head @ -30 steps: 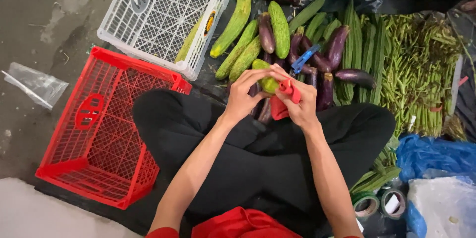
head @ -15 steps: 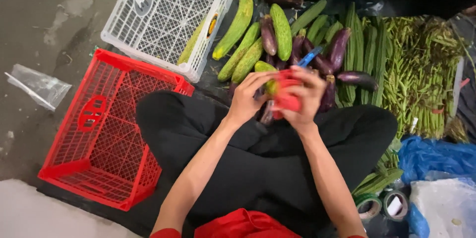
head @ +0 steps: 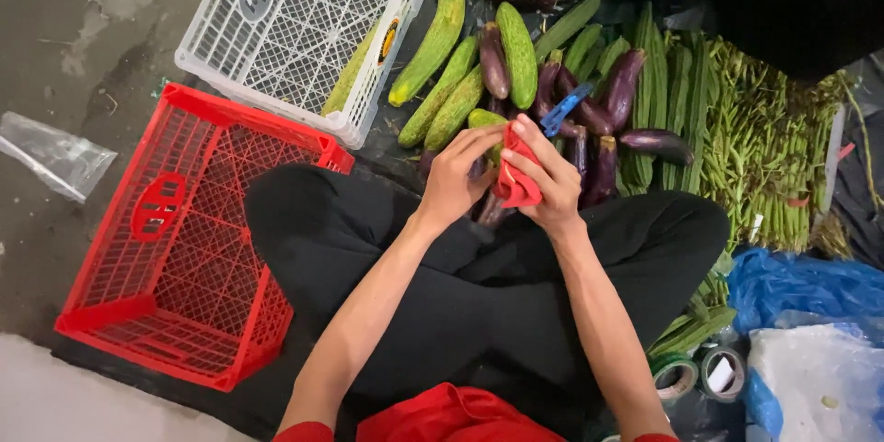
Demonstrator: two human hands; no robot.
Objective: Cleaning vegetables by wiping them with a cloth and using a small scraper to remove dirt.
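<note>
Left hand: your left hand (head: 458, 175) is curled around the short green cucumber-like gourd (head: 484, 122), fingers closed on its near end and steadying it just above your lap.
Right hand: your right hand (head: 545, 186) is closed on a small red plastic piece (head: 514, 182), perhaps a net sleeve or a bag, pinched between thumb and fingers and pressed against the gourd.
Where the gourd is: at the middle of the view, between both hands, its far tip pointing to 12 o'clock and touching the pile behind it.
How it handles: judged from its look, the gourd is firm, light and smooth-skinned, so it could slip; grip it round the middle of the body, not at the tip. The red piece looks thin and limp, so it will crumple; hold it by an edge.
At 12 o'clock: long green cucumbers (head: 433, 41) lie side by side, with dark purple aubergines (head: 619, 87) and a blue plastic clip (head: 564, 109) just beyond your fingers.
At 2 o'clock: a heap of thin green beans (head: 764, 147), next to long ridged green gourds (head: 677, 101).
At 11 o'clock: a white plastic lattice crate (head: 295, 28) with one long green vegetable inside.
At 9 o'clock: a red plastic lattice crate (head: 175, 249), touching your knee.
At 4 o'clock: rolls of tape (head: 704, 373) and blue plastic bags (head: 801, 285).
</note>
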